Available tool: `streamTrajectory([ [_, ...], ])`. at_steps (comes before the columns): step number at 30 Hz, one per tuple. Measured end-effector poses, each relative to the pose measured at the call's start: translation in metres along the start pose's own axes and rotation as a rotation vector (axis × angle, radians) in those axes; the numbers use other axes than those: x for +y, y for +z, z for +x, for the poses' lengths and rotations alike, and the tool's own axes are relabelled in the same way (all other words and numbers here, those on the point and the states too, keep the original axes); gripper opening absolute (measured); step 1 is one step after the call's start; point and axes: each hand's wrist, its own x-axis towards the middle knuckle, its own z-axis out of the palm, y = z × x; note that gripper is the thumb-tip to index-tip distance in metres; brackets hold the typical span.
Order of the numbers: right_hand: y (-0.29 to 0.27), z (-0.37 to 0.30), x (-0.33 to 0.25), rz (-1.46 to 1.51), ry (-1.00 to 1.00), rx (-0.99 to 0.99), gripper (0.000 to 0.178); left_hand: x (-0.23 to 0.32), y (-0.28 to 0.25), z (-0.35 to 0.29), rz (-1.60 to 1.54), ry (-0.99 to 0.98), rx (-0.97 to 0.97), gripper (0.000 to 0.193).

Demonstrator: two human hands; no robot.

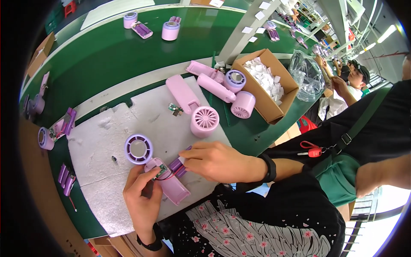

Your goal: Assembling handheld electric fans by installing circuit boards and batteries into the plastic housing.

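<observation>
On a white foam board (pixel 102 150) lies a handheld fan (pixel 173 188) with its pink handle opened and its round lilac head toward the far side. My left hand (pixel 143 195) grips the handle, thumb and finger at a small green circuit board (pixel 161 171) inside it. My right hand (pixel 218 160) is closed on a purple battery pack (pixel 176 166) beside the handle; a small white patch shows at its fingertips. Thin red and black wires run between board and pack. A second pink fan (pixel 204 121) and a loose circuit board (pixel 175 109) lie farther off.
An open cardboard box (pixel 267 109) of white paper-like pieces stands at the right, beside more pink fan parts (pixel 243 104) and a clear plastic bag (pixel 306 77). Fan parts with batteries (pixel 66 180) sit at the left. Behind runs a green conveyor belt (pixel 107 51). A person (pixel 357 79) works at right.
</observation>
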Motion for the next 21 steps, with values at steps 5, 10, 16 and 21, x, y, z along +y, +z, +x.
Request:
streamTrajectory([
  [5, -0.003, -0.002, -0.002, 0.011, 0.003, 0.010, 0.015, -0.002, 0.002, -0.001, -0.014, 0.014, -0.012, 0.037],
  [10, -0.002, -0.001, -0.009, -0.100, -0.026, -0.024, 0.016, 0.000, 0.001, -0.001, -0.008, 0.002, -0.021, 0.035],
  [16, 0.014, 0.001, -0.013, -0.160, 0.039, -0.043, 0.024, 0.001, 0.000, -0.001, 0.025, 0.017, 0.010, 0.034],
  [21, 0.007, 0.001, -0.004, -0.095, 0.021, -0.070, 0.025, 0.003, -0.001, -0.003, 0.011, -0.014, -0.004, 0.033],
])
